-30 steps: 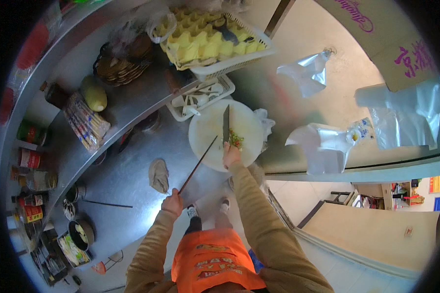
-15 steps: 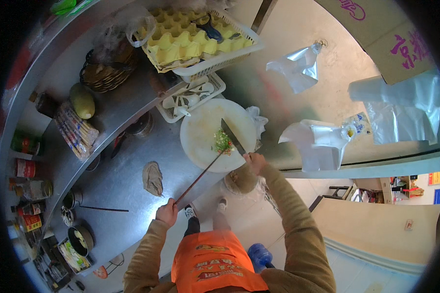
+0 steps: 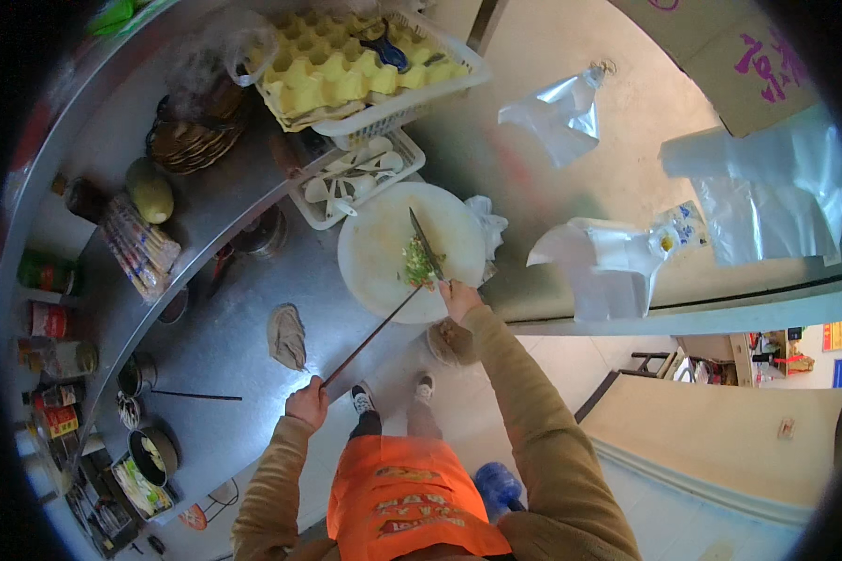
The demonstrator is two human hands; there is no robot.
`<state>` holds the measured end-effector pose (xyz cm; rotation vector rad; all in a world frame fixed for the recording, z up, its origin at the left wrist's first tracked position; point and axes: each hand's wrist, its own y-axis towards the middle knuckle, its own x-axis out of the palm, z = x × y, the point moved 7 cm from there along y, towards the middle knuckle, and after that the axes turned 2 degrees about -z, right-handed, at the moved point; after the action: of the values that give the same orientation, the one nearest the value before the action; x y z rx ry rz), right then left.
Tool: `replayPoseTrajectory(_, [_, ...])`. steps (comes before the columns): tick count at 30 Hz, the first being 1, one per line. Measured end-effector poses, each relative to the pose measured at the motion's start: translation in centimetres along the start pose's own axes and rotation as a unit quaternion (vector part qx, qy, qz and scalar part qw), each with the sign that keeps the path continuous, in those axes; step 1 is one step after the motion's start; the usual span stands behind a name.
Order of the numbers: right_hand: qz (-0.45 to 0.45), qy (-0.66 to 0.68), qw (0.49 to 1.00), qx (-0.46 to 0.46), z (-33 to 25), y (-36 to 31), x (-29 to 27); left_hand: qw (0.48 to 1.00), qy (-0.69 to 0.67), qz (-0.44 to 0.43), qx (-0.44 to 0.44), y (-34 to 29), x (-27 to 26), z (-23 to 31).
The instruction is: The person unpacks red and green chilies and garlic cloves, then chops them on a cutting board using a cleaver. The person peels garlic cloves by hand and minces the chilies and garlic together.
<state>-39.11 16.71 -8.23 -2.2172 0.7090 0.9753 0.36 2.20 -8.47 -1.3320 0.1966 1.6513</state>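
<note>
My right hand point(image 3: 459, 301) is closed round the handle of a kitchen knife point(image 3: 425, 238). Its blade, seen nearly edge-on, stands at the right side of a small heap of chopped green and red vegetables point(image 3: 414, 265). The heap lies on a round white cutting board point(image 3: 374, 210). My left hand point(image 3: 308, 403) grips the near end of a long thin brown stick point(image 3: 369, 338). The far end of this stick reaches the board's near edge beside the heap. Whether it is one stick or two together cannot be made out.
A crumpled beige cloth point(image 3: 286, 337) lies on the metal counter point(image 3: 225, 351). Behind the board stands a white basket point(image 3: 326, 222) of white spoons, below yellow egg trays point(image 3: 341, 70). A pot point(image 3: 165, 455) is at the left; plastic bags point(image 3: 599, 266) hang at the right.
My right hand and the knife have moved left across the board, and the blade has turned more edge-on. The whole view has shifted slightly. My left hand still holds the stick.
</note>
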Motion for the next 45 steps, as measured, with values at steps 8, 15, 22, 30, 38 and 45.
replayPoseTrajectory(8, [-0.040,0.038,0.997,0.057,-1.8,0.1,0.8,0.998,-0.029,0.028,-0.057,-1.7,-0.2,-2.1])
replayPoseTrajectory(15, [0.066,0.013,0.997,0.029,-1.2,0.9,3.5,0.997,-0.044,0.022,-0.052,-1.1,0.0,-1.8])
replayPoseTrajectory(22, [0.094,0.062,0.994,0.009,0.2,3.0,5.3,0.998,-0.039,0.011,-0.049,-0.4,0.2,-1.5])
replayPoseTrajectory(30, [0.100,0.113,0.988,0.027,0.9,3.2,8.0,0.997,-0.058,0.006,-0.047,-0.1,-0.5,-1.1])
replayPoseTrajectory(38, [0.030,0.245,0.961,0.124,-1.4,1.7,7.9,0.998,-0.051,0.003,-0.049,0.2,-1.5,-1.1])
replayPoseTrajectory(45, [0.093,0.205,0.967,0.118,-2.6,1.1,7.9,0.997,-0.045,0.013,-0.055,0.7,-1.6,-1.7])
